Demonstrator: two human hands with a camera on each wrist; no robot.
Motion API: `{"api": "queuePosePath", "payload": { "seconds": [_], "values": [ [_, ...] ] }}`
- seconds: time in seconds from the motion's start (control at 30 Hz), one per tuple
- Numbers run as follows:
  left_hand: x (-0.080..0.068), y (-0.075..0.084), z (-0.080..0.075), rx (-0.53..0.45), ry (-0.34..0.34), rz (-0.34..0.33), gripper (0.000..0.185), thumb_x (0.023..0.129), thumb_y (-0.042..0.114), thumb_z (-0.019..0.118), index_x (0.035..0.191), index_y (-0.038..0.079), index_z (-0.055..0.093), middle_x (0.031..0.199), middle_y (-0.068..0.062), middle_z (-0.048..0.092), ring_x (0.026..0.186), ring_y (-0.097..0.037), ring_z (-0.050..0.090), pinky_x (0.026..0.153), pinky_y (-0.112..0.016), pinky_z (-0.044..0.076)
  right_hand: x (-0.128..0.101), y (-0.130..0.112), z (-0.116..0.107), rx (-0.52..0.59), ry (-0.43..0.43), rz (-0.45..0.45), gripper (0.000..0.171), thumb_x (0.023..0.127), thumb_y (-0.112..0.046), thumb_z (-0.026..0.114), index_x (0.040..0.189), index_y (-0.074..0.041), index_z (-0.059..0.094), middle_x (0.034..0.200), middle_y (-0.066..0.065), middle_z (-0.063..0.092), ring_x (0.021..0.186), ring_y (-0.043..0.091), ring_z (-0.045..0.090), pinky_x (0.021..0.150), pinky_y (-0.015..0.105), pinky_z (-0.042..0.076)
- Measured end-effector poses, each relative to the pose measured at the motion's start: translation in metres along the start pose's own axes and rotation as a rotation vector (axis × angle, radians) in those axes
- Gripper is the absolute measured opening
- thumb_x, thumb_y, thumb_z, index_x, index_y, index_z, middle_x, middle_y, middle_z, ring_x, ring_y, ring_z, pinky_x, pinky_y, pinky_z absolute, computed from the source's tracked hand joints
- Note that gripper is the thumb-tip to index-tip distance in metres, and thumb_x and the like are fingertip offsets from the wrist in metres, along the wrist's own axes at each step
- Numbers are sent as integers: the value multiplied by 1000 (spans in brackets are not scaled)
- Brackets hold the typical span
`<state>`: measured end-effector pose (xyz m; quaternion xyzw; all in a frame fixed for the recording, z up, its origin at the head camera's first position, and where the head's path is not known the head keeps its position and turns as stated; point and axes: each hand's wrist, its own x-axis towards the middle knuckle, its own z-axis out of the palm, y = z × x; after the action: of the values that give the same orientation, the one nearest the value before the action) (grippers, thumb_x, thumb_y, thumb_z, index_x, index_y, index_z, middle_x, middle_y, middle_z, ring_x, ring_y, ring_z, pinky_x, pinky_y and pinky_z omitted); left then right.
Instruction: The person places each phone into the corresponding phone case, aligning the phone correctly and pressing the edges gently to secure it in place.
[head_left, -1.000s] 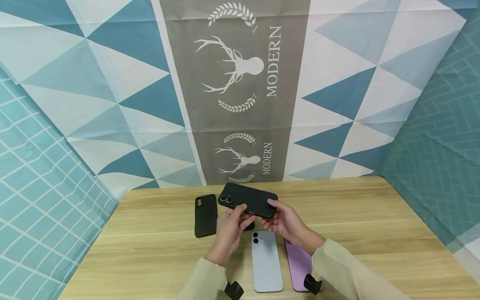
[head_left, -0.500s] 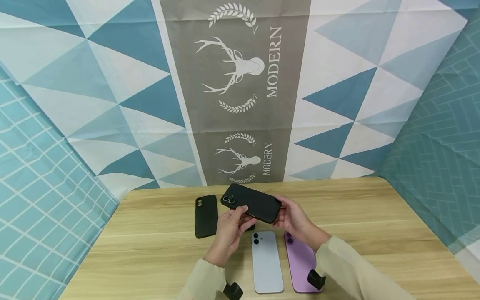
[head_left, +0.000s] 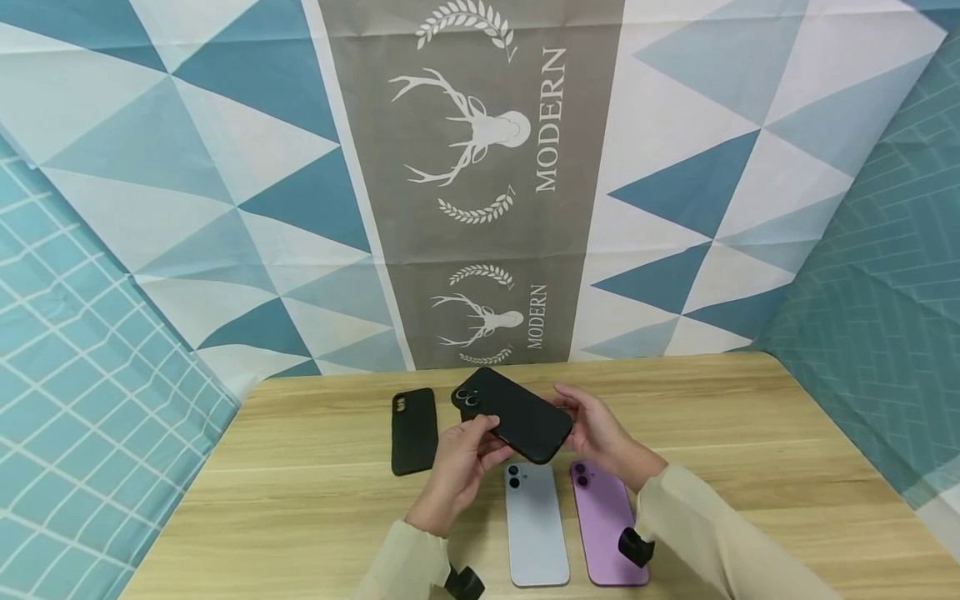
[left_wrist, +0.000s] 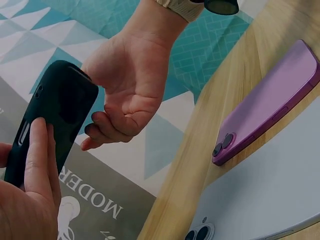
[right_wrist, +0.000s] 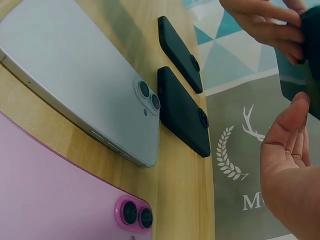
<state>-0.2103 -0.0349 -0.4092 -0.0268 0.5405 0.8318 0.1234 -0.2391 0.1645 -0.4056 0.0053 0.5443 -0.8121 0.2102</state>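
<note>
My left hand (head_left: 459,468) holds a phone in a black case (head_left: 516,417) above the table, thumb on its back and fingers underneath. Two camera lenses show at the phone's upper left corner. My right hand (head_left: 602,432) is at the other end of the phone with its fingers loosely bent. In the left wrist view, that right hand (left_wrist: 132,85) lies against or just behind the phone's end, fingers not wrapped round it; contact is hard to tell. In the right wrist view, the right thumb overlaps the edge of the cased phone (right_wrist: 292,80).
On the wooden table (head_left: 300,500) lie a white phone (head_left: 536,525) and a purple phone (head_left: 606,525), backs up. A black phone case (head_left: 414,432) lies at the back left. Another black case (right_wrist: 182,112) shows beside it in the right wrist view. Patterned cloth hangs behind.
The cased phone has turned clockwise, its right end swinging down and to the right. My right hand has loosened from that end and shifted slightly right; my left hand keeps its hold.
</note>
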Motion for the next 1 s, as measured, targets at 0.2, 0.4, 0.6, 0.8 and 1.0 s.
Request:
{"api": "queuePosePath", "payload": {
  "seconds": [0.2,0.4,0.6,0.8,1.0],
  "values": [
    [-3,0,0,14,-30,-28,18,87,8,54,72,11,64,69,1,64,61,-9,62,61,-18,57,4,-6,-1,-58,-48,-3,31,99,-31,39,94,-10,61,74,-5,67,66,7,64,62,21,55],
    [-5,0,1,38,-85,-46,18,87,7,53,73,11,64,68,2,65,60,-8,62,59,-18,56,8,-12,0,-134,-66,40,32,100,-34,37,103,-8,56,74,-6,65,66,7,63,63,22,55],
    [-7,0,0,67,-162,-72,20,87,7,50,73,12,64,66,3,65,58,-6,61,57,-17,56,16,-19,1,-215,-98,46,43,99,-35,39,120,2,47,77,-5,64,70,8,63,68,21,55],
    [-9,-2,1,93,-240,-112,20,86,7,50,72,13,64,64,3,64,55,-6,60,55,-17,55,20,-24,2,-259,-126,68,34,98,-34,42,114,-6,53,82,-6,66,72,7,63,68,21,55],
    [-10,-6,3,107,-312,-127,22,85,5,49,72,13,64,64,3,65,59,-6,63,58,-19,56,22,-21,5,-292,-123,79,19,95,-32,49,94,-16,60,81,-5,66,69,8,63,65,23,55]
  ]
}}
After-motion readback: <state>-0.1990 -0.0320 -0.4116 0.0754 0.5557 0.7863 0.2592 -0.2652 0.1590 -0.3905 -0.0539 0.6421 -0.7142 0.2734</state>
